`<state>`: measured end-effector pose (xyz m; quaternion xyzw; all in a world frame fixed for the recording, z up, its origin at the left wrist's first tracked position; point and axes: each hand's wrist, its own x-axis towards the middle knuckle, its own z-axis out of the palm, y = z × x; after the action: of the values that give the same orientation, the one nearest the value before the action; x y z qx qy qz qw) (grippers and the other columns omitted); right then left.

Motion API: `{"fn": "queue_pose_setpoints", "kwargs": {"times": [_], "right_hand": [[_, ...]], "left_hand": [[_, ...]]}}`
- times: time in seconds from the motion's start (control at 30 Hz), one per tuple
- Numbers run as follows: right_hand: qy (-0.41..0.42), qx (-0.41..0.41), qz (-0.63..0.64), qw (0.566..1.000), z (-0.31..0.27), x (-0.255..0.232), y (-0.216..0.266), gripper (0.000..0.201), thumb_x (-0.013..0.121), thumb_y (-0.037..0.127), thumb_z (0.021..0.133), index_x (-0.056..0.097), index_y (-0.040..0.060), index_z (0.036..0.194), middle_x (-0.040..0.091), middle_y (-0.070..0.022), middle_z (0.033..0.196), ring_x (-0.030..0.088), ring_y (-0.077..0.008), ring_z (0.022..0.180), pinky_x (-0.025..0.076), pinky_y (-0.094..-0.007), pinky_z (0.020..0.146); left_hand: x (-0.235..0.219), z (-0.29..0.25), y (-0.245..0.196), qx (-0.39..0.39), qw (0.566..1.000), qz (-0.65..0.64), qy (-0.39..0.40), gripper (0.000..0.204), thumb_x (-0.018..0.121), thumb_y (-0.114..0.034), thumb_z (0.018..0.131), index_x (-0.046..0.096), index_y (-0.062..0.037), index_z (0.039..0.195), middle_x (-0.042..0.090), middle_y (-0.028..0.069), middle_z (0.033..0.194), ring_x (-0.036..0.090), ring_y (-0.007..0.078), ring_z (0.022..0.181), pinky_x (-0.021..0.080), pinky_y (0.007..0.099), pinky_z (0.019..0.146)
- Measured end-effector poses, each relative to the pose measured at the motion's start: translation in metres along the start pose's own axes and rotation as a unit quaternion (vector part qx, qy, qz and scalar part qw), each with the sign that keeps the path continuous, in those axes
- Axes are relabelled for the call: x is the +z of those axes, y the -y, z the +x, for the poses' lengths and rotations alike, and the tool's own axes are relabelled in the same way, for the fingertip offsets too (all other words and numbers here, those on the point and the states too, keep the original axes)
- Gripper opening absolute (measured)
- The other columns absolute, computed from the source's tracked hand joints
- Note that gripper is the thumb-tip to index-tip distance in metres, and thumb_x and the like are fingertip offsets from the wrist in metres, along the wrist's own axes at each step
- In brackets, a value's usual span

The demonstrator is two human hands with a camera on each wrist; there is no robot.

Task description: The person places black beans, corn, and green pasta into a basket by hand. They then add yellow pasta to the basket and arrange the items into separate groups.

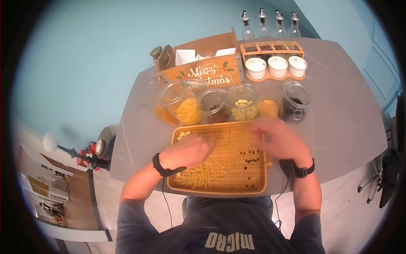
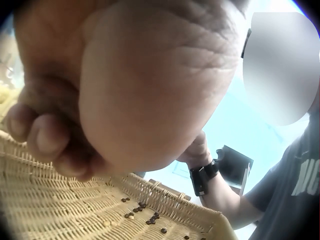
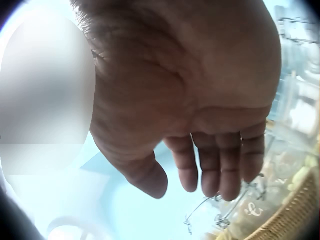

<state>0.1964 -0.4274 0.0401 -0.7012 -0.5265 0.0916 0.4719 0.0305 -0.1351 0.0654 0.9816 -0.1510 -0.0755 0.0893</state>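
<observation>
My left hand (image 1: pixel 192 149) is over the left side of a wicker basket (image 1: pixel 218 189), blurred in the head view. Its fingers (image 2: pixel 49 137) curl toward the palm in the left wrist view; thumb tip and index are hidden, and I cannot tell whether they pinch anything. My right hand (image 1: pixel 279 137), also blurred, is above the basket's right rim. In the right wrist view its fingers extend, with nothing in the palm. The basket holds yellow pasta tubes (image 1: pixel 198 177), corn kernels (image 1: pixel 223 169), dark beans (image 1: pixel 252 160) and pale, peanut-like pieces (image 1: pixel 183 135).
Behind the basket stand glass jars of pasta (image 1: pixel 188 111), brown bits (image 1: pixel 216 113), pale pieces (image 1: pixel 244 111), corn (image 1: pixel 268 108) and black beans (image 1: pixel 292 108). Farther back are a wooden Christmas box (image 1: pixel 203 70), lidded white pots (image 1: pixel 277 67) and a rack of glass bottles (image 1: pixel 264 31).
</observation>
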Motion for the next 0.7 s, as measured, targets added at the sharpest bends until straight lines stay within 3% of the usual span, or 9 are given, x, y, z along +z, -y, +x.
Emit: {"fn": "queue_pose_setpoints", "kwargs": {"times": [0.03,0.07,0.2,0.3,0.37,0.47,0.57,0.7], "right_hand": [[-0.009,-0.061,-0.106,0.992,0.003,0.006,0.021,0.024,0.078,0.016,0.101,0.075,0.0045,0.121,0.079,-0.0126,0.115,0.075,-0.0265,0.110,0.059,-0.0409,0.089],[0.004,-0.077,-0.144,0.987,0.005,0.014,0.042,0.029,0.078,0.016,0.096,0.072,0.0019,0.121,0.076,-0.0219,0.121,0.069,-0.0349,0.126,0.057,-0.0481,0.097],[0.059,-0.065,-0.313,0.946,0.025,0.062,0.061,0.024,0.076,0.011,0.090,0.070,-0.0003,0.110,0.076,-0.0168,0.101,0.076,-0.0304,0.106,0.059,-0.0442,0.087],[0.112,-0.036,-0.382,0.917,0.035,0.080,0.054,0.020,0.076,0.010,0.085,0.071,0.0017,0.102,0.074,-0.0116,0.088,0.079,-0.0289,0.089,0.059,-0.0419,0.075],[0.126,-0.061,-0.406,0.903,0.031,0.081,0.040,0.015,0.076,0.010,0.084,0.074,0.0045,0.098,0.074,-0.0082,0.082,0.079,-0.0283,0.079,0.058,-0.0402,0.068],[0.083,-0.114,-0.404,0.904,0.023,0.072,0.015,0.004,0.076,0.009,0.085,0.079,0.0105,0.088,0.075,-0.0085,0.079,0.080,-0.0288,0.079,0.059,-0.0400,0.066],[0.179,0.003,-0.461,0.869,0.027,0.061,0.022,0.007,0.075,0.010,0.086,0.081,0.0120,0.083,0.077,-0.0133,0.080,0.081,-0.0307,0.082,0.061,-0.0410,0.069],[0.225,0.096,-0.398,0.884,0.044,0.061,0.033,0.014,0.075,0.017,0.094,0.083,0.0073,0.088,0.079,-0.0181,0.084,0.080,-0.0361,0.087,0.062,-0.0473,0.075]], "left_hand": [[-0.003,0.001,-0.003,0.005,1.000,-0.008,-0.015,0.014,0.064,-0.010,0.105,0.058,0.0019,0.101,0.067,0.0249,0.078,0.070,0.0492,0.075,0.052,0.0579,0.066],[-0.008,0.003,-0.010,0.010,0.999,-0.016,-0.029,0.014,0.064,-0.011,0.106,0.059,0.0020,0.103,0.067,0.0253,0.079,0.070,0.0495,0.077,0.053,0.0579,0.067],[-0.012,0.005,-0.031,-0.030,0.993,-0.097,-0.067,0.019,0.067,-0.013,0.106,0.061,0.0031,0.113,0.068,0.0278,0.083,0.071,0.0500,0.084,0.055,0.0578,0.074],[-0.005,-0.002,-0.024,-0.011,0.970,-0.216,-0.114,0.027,0.072,-0.016,0.104,0.062,0.0031,0.120,0.072,0.0284,0.096,0.072,0.0480,0.092,0.057,0.0564,0.079],[-0.012,-0.015,-0.023,-0.041,0.982,-0.159,-0.097,0.031,0.076,-0.017,0.101,0.063,0.0026,0.121,0.073,0.0261,0.103,0.073,0.0469,0.096,0.057,0.0545,0.082],[-0.001,-0.034,-0.001,-0.043,0.993,-0.046,-0.102,0.031,0.078,-0.014,0.095,0.065,0.0022,0.118,0.072,0.0235,0.108,0.072,0.0452,0.100,0.058,0.0519,0.085],[0.040,-0.036,0.028,-0.017,0.997,-0.011,-0.080,0.026,0.078,-0.011,0.090,0.068,0.0022,0.109,0.071,0.0229,0.104,0.071,0.0440,0.100,0.058,0.0513,0.086],[0.073,-0.031,0.033,0.023,0.997,-0.027,-0.065,0.018,0.077,-0.008,0.086,0.070,0.0020,0.099,0.070,0.0226,0.101,0.070,0.0429,0.095,0.057,0.0527,0.084]]}}
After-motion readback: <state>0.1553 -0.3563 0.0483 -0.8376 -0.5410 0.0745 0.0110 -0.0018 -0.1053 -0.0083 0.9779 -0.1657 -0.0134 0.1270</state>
